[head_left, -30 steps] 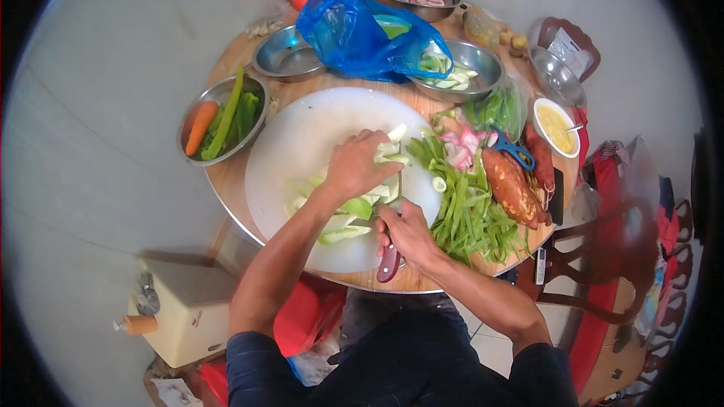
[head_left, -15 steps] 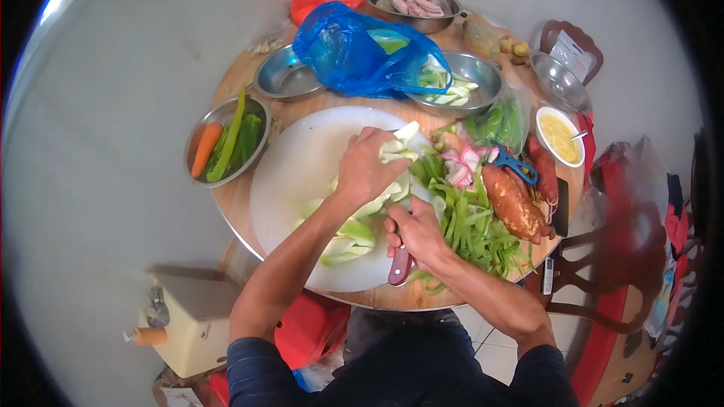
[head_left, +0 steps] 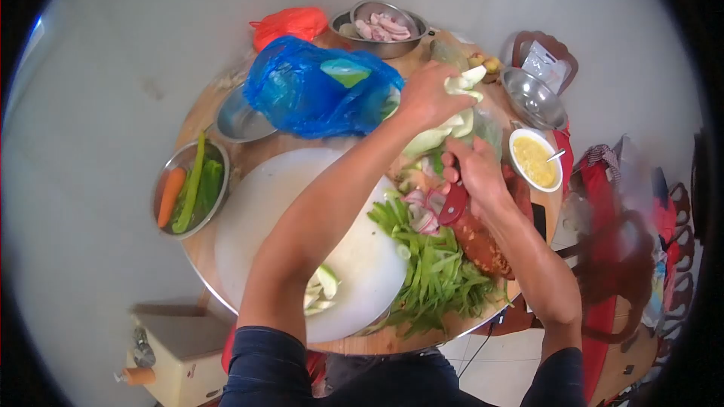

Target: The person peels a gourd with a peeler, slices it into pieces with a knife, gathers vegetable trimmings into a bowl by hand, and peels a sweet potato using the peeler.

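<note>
Compared with the earlier frames, both hands have moved forward and right, off the cutting board (head_left: 362, 264). The left hand (head_left: 437, 98) grips pale green vegetable pieces (head_left: 461, 89); the right hand (head_left: 477, 169) is closed around the knife handle (head_left: 454, 205). Other cut slices (head_left: 326, 283) remain on the board, partly hidden by the left forearm (head_left: 320, 215). The left-side steel bowl (head_left: 213, 209) contains a carrot (head_left: 172, 194) and green peppers (head_left: 190, 185). The blade is obscured, probably beneath the pieces.

Grey wall (head_left: 105, 166), pale tiled floor (head_left: 501, 362), brown chair (head_left: 627, 249)
</note>
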